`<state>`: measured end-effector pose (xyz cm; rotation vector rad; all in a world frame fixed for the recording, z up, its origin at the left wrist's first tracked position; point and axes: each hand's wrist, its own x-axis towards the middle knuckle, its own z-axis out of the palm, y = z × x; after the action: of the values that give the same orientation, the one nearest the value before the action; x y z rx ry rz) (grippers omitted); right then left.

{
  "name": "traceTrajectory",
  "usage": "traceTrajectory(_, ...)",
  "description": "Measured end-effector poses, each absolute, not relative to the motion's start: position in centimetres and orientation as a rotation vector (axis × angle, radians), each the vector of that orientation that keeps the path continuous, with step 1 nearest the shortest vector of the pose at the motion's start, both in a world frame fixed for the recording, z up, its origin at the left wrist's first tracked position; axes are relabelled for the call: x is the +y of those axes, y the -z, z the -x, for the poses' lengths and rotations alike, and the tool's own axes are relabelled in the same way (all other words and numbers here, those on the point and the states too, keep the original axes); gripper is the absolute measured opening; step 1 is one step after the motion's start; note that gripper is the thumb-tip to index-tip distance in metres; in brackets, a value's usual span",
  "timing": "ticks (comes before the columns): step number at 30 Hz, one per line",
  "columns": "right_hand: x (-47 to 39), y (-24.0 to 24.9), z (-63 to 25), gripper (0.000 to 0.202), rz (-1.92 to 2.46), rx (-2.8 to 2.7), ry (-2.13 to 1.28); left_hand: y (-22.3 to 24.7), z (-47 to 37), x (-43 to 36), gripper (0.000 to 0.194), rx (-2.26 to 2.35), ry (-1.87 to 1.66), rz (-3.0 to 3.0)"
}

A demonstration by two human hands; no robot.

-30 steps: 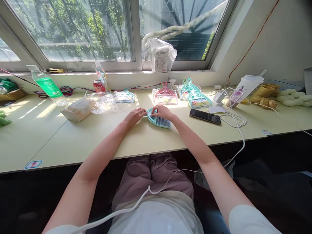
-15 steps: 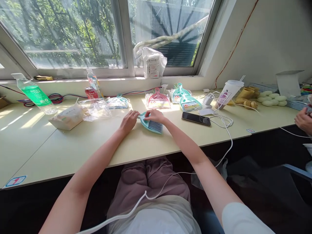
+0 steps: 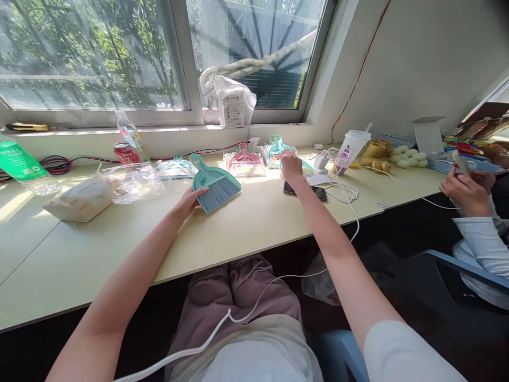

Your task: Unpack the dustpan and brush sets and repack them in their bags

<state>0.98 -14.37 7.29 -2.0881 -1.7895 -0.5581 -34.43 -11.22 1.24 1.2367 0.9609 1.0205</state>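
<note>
My left hand grips the lower left edge of a teal dustpan with a grey-bristled brush, tilted up with its handle toward the window. My right hand reaches over the wrapped teal sets at the back of the table; its fingers are bent, and what they touch is too small to make out. Between the two hands, farther back, lies a wrapped pink set. Another wrapped teal set lies behind my left hand.
On the left are a green-labelled bottle, a tissue pack, clear plastic wrap and a red can. A black phone, white cables and a cup stand right. Another person's hands hold a phone at far right.
The teal dustpan and brush have been turned and raised in my left hand. My right hand has let go of them and moved right and back. The view has swung right.
</note>
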Motion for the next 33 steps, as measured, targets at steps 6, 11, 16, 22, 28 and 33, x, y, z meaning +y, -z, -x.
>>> traceTrajectory(6,-17.6,-4.6,-14.9,0.032,2.656,-2.086,0.684,-0.8,35.0,-10.2,0.038,0.971,-1.119,-1.116)
traceTrajectory(11,-18.1,-2.1,-17.2,0.032,2.683,-2.2,0.724,-0.7,34.7,-10.4,0.036,0.984,-1.124,-1.085)
traceTrajectory(16,-18.1,-2.4,-17.0,0.028,2.602,-1.927,0.66,-0.8,34.7,-10.6,0.035,0.963,-1.129,-1.08)
traceTrajectory(22,-16.5,-9.2,-11.2,0.028,2.072,-1.464,0.08,-0.4,34.8,-10.2,0.034,0.987,-1.18,-1.068)
traceTrajectory(28,-13.5,-10.5,5.5,0.024,1.05,-1.401,-1.12,-0.7,35.1,-10.3,0.039,0.88,-1.22,-1.072)
traceTrajectory(33,-11.1,-5.0,15.9,0.016,1.191,-1.065,-1.305,-1.1,35.1,-10.4,0.054,0.858,-1.228,-1.112)
